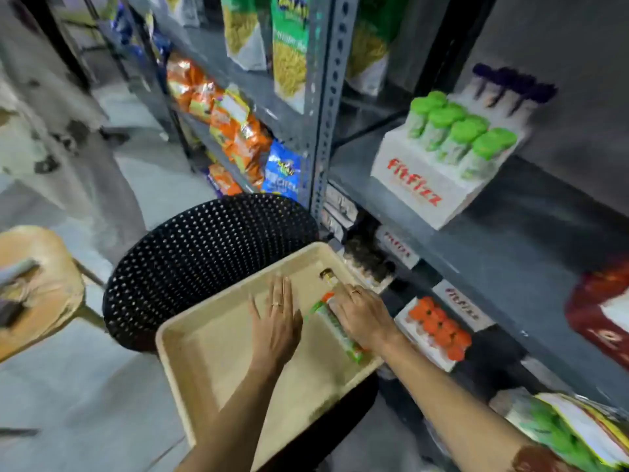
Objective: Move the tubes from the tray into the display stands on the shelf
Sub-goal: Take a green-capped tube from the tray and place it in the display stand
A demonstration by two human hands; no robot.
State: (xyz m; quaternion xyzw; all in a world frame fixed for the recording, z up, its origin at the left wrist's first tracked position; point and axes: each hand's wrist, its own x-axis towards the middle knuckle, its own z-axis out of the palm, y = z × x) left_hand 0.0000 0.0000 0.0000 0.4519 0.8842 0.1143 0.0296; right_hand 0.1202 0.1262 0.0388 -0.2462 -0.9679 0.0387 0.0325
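Two hands are over the beige tray, which rests on a black perforated stool. Our left hand lies flat with the fingers spread and holds nothing. Our right hand is on a green tube that lies along the right side of the tray; the fingers curl over it, but we cannot tell if they really grip it. One more small tube lies near the far corner of the tray. On the grey shelf we see a white display stand with four green-capped tubes. Lower, beside the tray, another stand holds orange-capped tubes.
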